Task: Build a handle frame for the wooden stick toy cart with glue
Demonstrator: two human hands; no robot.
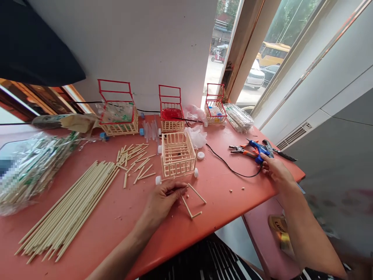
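My left hand (169,196) is closed, its thumb and fingertips pinched on a corner of a small stick frame (187,207), whose thin wooden pieces lie bent in an angular shape on the red table. Around the handle of a blue glue gun (260,151) the fingers of my right hand (274,168) are wrapped, at the table's right side. Just beyond my left hand stands a wooden stick cart (178,155) with white cap wheels. Pliers (243,151) with orange and black handles lie left of the glue gun.
Long sticks (72,206) and short cut sticks (136,161) lie on the left of the red table (116,241). Three red-handled carts stand at the back, one of them at the left (119,120). A black cable (233,169) crosses the right half. A white cap (201,155) lies near the cart.
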